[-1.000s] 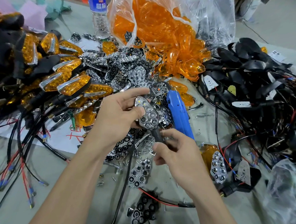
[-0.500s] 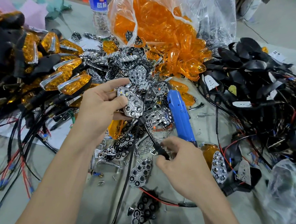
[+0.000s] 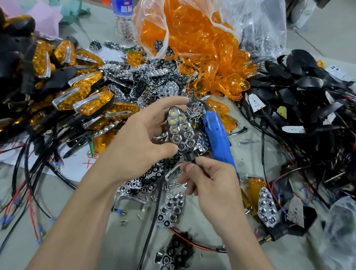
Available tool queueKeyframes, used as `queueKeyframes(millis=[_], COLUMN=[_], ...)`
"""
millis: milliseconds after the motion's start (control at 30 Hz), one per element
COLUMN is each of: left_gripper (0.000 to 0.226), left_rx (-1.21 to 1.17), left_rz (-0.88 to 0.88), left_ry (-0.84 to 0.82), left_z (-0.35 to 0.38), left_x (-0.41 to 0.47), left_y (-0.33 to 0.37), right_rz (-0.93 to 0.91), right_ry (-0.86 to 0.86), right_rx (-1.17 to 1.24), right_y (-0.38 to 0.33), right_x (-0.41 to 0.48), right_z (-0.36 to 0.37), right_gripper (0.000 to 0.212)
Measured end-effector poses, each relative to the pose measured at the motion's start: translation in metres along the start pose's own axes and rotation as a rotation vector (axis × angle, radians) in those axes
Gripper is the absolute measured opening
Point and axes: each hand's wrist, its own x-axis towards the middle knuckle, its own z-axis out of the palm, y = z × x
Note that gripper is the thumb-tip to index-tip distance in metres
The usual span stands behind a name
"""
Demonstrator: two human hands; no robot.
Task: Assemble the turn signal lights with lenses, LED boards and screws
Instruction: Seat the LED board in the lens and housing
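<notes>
At the far left of the bench [image 3: 302, 265] lies a heap of finished turn signals with amber lenses, chrome trim and black shells [image 3: 87, 102]. Right of it the left hand [image 3: 139, 145] has its grip clamped, thumb against fingers, on a black pointed housing with a chrome honeycomb reflector over its LEDs [image 3: 181, 131], held up over the middle of the bench. The right hand [image 3: 209, 184] pinches that unit's black stem at its near end. Just beyond lies a blue electric screwdriver [image 3: 216, 137], with small loose metal screws [image 3: 174, 184] nearer. The unit has no lens, so this looks like the seating and checking step. Next it likely needs an orange lens from the clear plastic bag [image 3: 199, 42] at the far middle, then screws. Bare black wired housings [image 3: 310, 101] are piled at right.
</notes>
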Motion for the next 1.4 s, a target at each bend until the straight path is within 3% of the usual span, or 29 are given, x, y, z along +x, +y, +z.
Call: queueKeyframes(millis=[200, 467, 667, 1400], left_gripper=[0.07, 0.044, 0.055, 0.051], left_rx=[0.003, -0.136, -0.169, -0.189], left_rz=[0.059, -0.018, -0.092, -0.181], left_ry=[-0.012, 0.056, 0.131, 0.196], left_z=[0.002, 0.005, 0.006, 0.01], left_x=[0.0, 0.003, 0.004, 0.008], left_y=[0.0, -0.004, -0.009, -0.008], right_rz=[0.005, 0.039, 0.033, 0.001], right_ry=[-0.002, -0.007, 0.041, 0.088], right_rx=[0.05, 0.098, 0.087, -0.052], right_y=[-0.001, 0.0, 0.001, 0.001], right_x=[-0.001, -0.005, -0.007, -0.003], right_z=[0.0, 0.0, 0.006, -0.002], right_gripper=[0.027, 0.027, 0.022, 0.024])
